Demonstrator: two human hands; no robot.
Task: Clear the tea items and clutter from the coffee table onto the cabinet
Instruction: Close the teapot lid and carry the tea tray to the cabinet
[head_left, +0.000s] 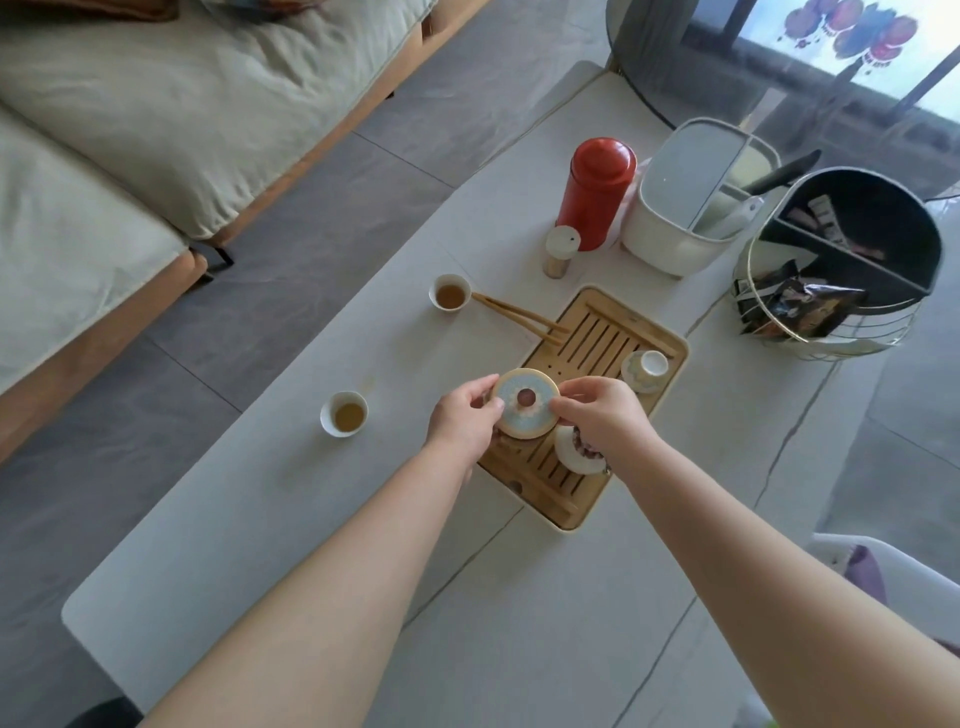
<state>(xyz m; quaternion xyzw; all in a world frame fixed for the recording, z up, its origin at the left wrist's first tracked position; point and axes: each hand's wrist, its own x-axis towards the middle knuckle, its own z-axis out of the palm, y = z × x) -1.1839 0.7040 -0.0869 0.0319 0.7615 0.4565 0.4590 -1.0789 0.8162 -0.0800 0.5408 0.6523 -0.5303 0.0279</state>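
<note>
**Saucer lifted, most of the table still to clear**

From the head camera, we hold a round patterned saucer (525, 404) between both hands, above the near end of the bamboo tea tray (597, 332). Our left hand (464, 421) pinches its left rim with thumb and curled fingers; our right hand (602, 413) pinches the right rim the same way. Just under the right wrist a white lidded bowl (574, 451) sits on the tray, partly hidden. At the tray's far right corner a small white cup (652, 365) stands on a second patterned saucer.

On the coffee table (291, 519) itself, two white cups still hold tea: one (344, 414) left of our hands, another (450, 293) further off, with bamboo tongs (519, 314) lying from beside it onto the tray's edge. Beyond stand a red canister (596, 192), a small white-capped jar (560, 252), a white lidded container (685, 202) and a wire basket (836, 270) holding packets.

We judge the clearing barely begun: nearly everything remains on the table, and the cabinet is not in view. The full cups will probably want careful carrying to avoid spills.
</note>
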